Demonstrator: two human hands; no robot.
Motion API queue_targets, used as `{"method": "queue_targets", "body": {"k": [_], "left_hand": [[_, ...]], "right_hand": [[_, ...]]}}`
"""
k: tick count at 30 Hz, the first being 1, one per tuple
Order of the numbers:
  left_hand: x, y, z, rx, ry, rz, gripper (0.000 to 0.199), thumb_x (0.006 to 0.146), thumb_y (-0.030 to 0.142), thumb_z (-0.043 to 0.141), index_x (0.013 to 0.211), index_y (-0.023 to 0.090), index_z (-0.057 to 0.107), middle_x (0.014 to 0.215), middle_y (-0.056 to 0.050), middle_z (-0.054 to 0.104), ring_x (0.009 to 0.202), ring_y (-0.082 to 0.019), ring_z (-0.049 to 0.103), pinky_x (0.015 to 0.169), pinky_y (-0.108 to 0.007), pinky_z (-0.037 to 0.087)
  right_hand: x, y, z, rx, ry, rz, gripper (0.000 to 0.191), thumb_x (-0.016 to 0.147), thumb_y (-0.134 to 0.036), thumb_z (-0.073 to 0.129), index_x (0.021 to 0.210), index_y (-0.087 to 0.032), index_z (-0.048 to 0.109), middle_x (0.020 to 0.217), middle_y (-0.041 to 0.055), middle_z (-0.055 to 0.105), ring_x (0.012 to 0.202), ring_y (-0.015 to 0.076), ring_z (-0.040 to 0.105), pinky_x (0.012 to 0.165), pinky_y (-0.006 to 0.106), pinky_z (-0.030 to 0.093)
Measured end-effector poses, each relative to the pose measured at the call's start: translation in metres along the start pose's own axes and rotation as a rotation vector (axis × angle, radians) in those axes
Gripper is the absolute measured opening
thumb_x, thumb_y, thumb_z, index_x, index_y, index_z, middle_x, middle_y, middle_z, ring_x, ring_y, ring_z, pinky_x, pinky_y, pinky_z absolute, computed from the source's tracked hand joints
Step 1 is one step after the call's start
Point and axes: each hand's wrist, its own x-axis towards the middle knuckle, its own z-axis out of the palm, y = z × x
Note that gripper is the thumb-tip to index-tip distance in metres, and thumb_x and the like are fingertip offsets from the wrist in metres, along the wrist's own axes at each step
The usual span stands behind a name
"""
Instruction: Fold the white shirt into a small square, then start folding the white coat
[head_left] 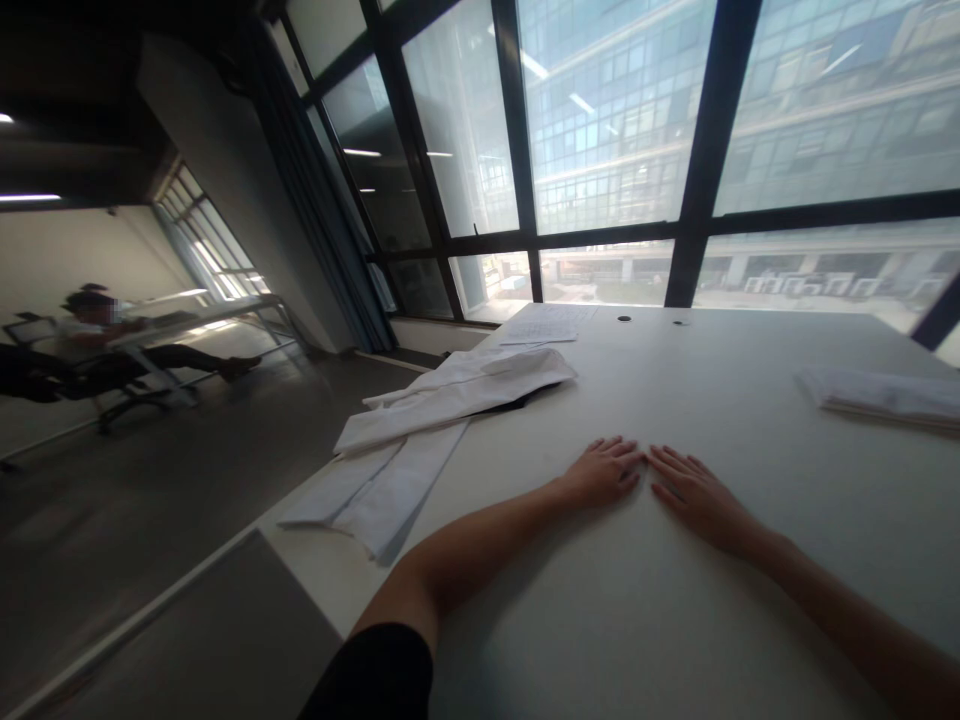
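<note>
My left hand [604, 470] lies palm down on the white table [720, 400], its fingers stretched out and holding nothing. Just to its right, my right hand [697, 495] rests flat on the same surface, also with nothing in it. The fingertips of the two hands nearly meet. Left of my hands, a loosely folded white garment or cloth [457, 395] is spread toward the table's left edge, with a dark patch showing beneath one fold. At the far right lies a flat, folded white bundle [892, 395], blurred at its outer end.
A printed sheet [547, 324] lies at the table's far left, near two round holes in the tabletop. Large windows [615, 120] stand behind the table, beside a dark blue curtain [322, 190]. Across the floor, a person [90, 335] sits at another desk [202, 315].
</note>
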Motion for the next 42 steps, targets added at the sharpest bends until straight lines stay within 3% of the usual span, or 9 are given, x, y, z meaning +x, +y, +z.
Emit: {"method": "queue_targets", "body": {"k": [10,14,16,19,24,28,31,38,42], "left_hand": [[-0.001,-0.002,-0.002,-0.007,0.002,0.03,0.05,0.103,0.043,0.042,0.149,0.026,0.045,0.158,-0.006,0.044,0.147,-0.025,0.037,0.121,-0.046,0.028],[0.001,-0.022,-0.025,0.003,-0.032,0.051,0.042,0.102,0.039,0.045,0.139,0.024,0.057,0.149,-0.006,0.054,0.137,-0.02,0.049,0.115,-0.035,0.037],[0.001,-0.041,-0.049,0.034,-0.048,-0.057,0.041,0.1,0.04,0.048,0.136,0.024,0.06,0.145,-0.005,0.058,0.131,-0.019,0.055,0.112,-0.032,0.041],[-0.004,-0.078,-0.089,0.129,-0.037,-0.37,0.046,0.098,0.045,0.053,0.14,0.027,0.056,0.147,-0.001,0.057,0.133,-0.018,0.053,0.112,-0.028,0.039],[-0.03,-0.141,-0.133,0.226,-0.057,-0.71,0.051,0.093,0.041,0.059,0.14,0.021,0.055,0.147,-0.012,0.055,0.135,-0.029,0.051,0.111,-0.04,0.041],[-0.052,-0.172,-0.14,0.261,-0.121,-0.873,0.056,0.084,0.039,0.069,0.137,0.026,0.057,0.146,-0.01,0.056,0.133,-0.03,0.052,0.108,-0.04,0.043],[-0.063,-0.184,-0.141,0.271,-0.143,-0.926,0.053,0.085,0.036,0.066,0.137,0.03,0.056,0.148,-0.007,0.055,0.131,-0.027,0.053,0.105,-0.037,0.044],[-0.076,-0.191,-0.145,0.3,-0.145,-0.993,0.053,0.085,0.02,0.059,0.136,0.034,0.059,0.148,-0.005,0.054,0.126,-0.027,0.056,0.099,-0.037,0.049],[-0.082,-0.189,-0.146,0.341,-0.074,-1.026,0.051,0.089,0.018,0.054,0.138,0.032,0.058,0.145,-0.008,0.056,0.126,-0.029,0.056,0.097,-0.039,0.05]], "right_hand": [[0.0,0.0,-0.001,0.02,0.004,0.0,0.059,0.1,-0.046,0.036,0.153,-0.02,0.043,0.157,0.0117,0.042,0.148,0.0287,0.034,0.119,0.055,0.03],[-0.001,-0.001,-0.003,0.016,-0.019,0.0,0.058,0.101,-0.046,0.035,0.151,-0.02,0.046,0.158,0.0115,0.041,0.148,0.0285,0.033,0.12,0.055,0.029],[-0.001,-0.001,-0.004,0.018,-0.026,0.006,0.059,0.101,-0.047,0.035,0.152,-0.019,0.046,0.158,0.0119,0.04,0.148,0.0289,0.032,0.12,0.055,0.028],[-0.001,-0.002,-0.004,0.02,-0.026,0.013,0.059,0.101,-0.048,0.034,0.152,-0.019,0.046,0.158,0.012,0.039,0.148,0.0293,0.033,0.119,0.056,0.029],[-0.001,-0.002,-0.004,0.023,-0.025,0.017,0.059,0.101,-0.048,0.034,0.153,-0.021,0.045,0.159,0.011,0.039,0.148,0.0294,0.032,0.12,0.056,0.029],[-0.001,-0.002,-0.004,0.025,-0.039,0.023,0.059,0.101,-0.047,0.034,0.152,-0.02,0.045,0.159,0.0109,0.039,0.149,0.029,0.031,0.12,0.055,0.028],[-0.001,-0.001,-0.004,0.023,-0.043,0.024,0.059,0.101,-0.047,0.034,0.152,-0.02,0.045,0.159,0.011,0.039,0.149,0.0287,0.031,0.121,0.054,0.028],[-0.001,-0.002,-0.006,0.025,-0.04,0.023,0.059,0.101,-0.047,0.034,0.153,-0.02,0.045,0.159,0.0116,0.039,0.148,0.0293,0.032,0.12,0.055,0.028],[-0.001,-0.005,-0.007,0.018,-0.035,0.021,0.059,0.101,-0.046,0.034,0.153,-0.02,0.045,0.158,0.0117,0.039,0.148,0.029,0.033,0.12,0.055,0.028]]}}
